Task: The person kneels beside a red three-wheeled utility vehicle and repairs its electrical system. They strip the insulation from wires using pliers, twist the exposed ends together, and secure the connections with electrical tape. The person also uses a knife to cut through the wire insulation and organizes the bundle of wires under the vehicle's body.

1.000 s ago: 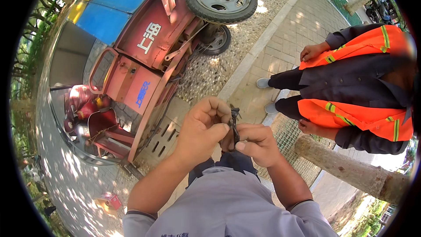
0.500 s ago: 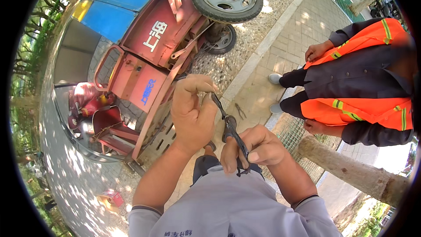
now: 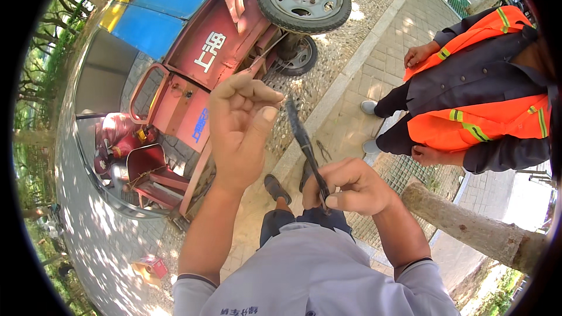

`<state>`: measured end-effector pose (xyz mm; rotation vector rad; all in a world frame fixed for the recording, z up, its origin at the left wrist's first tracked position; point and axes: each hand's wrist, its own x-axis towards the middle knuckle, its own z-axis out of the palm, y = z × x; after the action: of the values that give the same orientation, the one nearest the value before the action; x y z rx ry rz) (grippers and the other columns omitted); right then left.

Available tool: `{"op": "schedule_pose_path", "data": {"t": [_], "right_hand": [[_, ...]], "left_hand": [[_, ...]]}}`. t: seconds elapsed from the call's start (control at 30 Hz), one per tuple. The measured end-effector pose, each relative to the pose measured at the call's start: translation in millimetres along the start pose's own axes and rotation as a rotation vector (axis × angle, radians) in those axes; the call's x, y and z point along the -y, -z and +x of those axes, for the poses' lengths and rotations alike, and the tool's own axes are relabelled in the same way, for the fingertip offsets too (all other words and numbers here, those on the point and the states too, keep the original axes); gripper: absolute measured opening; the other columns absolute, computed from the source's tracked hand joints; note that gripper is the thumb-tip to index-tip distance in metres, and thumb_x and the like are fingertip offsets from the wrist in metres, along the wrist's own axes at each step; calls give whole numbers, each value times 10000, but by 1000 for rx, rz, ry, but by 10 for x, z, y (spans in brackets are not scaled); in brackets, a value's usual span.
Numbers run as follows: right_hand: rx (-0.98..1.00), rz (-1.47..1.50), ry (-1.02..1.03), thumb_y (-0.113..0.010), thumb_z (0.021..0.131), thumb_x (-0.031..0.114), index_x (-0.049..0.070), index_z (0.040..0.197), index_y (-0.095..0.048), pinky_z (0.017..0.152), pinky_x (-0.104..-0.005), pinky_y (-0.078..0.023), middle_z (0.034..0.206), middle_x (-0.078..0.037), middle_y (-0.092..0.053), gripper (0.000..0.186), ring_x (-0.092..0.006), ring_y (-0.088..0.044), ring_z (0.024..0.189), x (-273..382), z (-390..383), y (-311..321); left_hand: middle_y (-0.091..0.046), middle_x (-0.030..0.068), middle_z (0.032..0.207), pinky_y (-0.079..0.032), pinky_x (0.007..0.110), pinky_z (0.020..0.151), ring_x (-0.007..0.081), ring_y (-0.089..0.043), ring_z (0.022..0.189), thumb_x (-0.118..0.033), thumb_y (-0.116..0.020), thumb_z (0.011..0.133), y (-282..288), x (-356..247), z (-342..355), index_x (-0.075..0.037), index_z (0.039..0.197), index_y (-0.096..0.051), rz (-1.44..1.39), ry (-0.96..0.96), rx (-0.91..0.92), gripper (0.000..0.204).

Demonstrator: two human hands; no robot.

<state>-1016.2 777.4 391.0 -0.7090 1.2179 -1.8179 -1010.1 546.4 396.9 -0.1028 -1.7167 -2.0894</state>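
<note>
My left hand (image 3: pixel 242 129) is raised in the middle, fingers loosely curled and apart, its fingertips just beside the upper end of a dark, thin, crumpled strip (image 3: pixel 301 137), perhaps tape or cable. My right hand (image 3: pixel 351 190), lower and to the right, grips the strip's lower end between thumb and fingers. The strip slants upward toward my left hand. A pair of pliers (image 3: pixel 324 151) lies on the paving beyond the strip. My grey shirt and dark shorts show below both hands.
A red, blue and yellow three-wheeled vehicle (image 3: pixel 193 58), its wheel (image 3: pixel 304 9) raised, fills the upper left. Another person in an orange vest (image 3: pixel 468 123) stands at the right, above a tree trunk (image 3: pixel 468 225) and grating (image 3: pixel 383 184). A cardboard box (image 3: pixel 149 269) sits lower left.
My left hand has moved up and away from my right, loosening from the strip, which now stretches out straighter from my right hand. The other person has shifted slightly.
</note>
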Motion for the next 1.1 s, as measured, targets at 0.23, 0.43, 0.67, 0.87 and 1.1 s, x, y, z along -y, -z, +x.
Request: {"op": "schedule_pose_path", "data": {"t": [0.23, 0.43, 0.67, 0.87, 1.1], "right_hand": [[-113, -101, -49, -678, 858, 86, -7, 712, -565, 710, -362, -505, 869, -148, -691, 207, -221, -658, 807, -78, -93, 0], [-141, -776, 99, -713, 775, 38, 33, 904, -658, 817, -400, -532, 1121, -153, -660, 140, -348, -647, 998, -117, -90, -105], [-301, -1127, 118, -696, 740, -5, 22, 975, -622, 814, -435, -529, 1224, -187, -594, 249, -385, -598, 1069, -96, 17, -232], [-475, -1124, 105, -746, 753, 54, 4, 1102, -611, 764, -445, -519, 1132, -177, -583, 377, -383, -601, 987, -140, 60, -181], [-710, -981, 194, -821, 714, 35, 29, 1058, -597, 753, -411, -507, 1107, -171, -580, 410, -362, -607, 917, -295, 55, -72]], "left_hand": [[-636, 129, 1239, -480, 397, 996, 240, -613, 1165, -325, -557, 1032, 260, -3, -605, 20, 1376, -526, -36, 818, 223, 488], [-597, 127, 1258, -541, 328, 851, 227, -614, 1137, -325, -735, 943, 44, -128, -773, 6, 1408, -513, 15, 774, 351, 612], [-642, 108, 1036, -535, 304, 763, 189, -664, 1001, -45, -749, 874, -78, -73, -1014, 11, 1317, -539, 402, 418, 187, 494], [-593, 10, 795, -462, 259, 606, 95, -570, 676, -60, -693, 943, -118, -306, -671, 10, 1018, -647, 409, 576, 171, 112], [-576, 6, 667, -394, 249, 511, 65, -488, 547, -143, -657, 986, 33, -374, -415, 2, 971, -655, -81, 1030, 192, 146]]}}
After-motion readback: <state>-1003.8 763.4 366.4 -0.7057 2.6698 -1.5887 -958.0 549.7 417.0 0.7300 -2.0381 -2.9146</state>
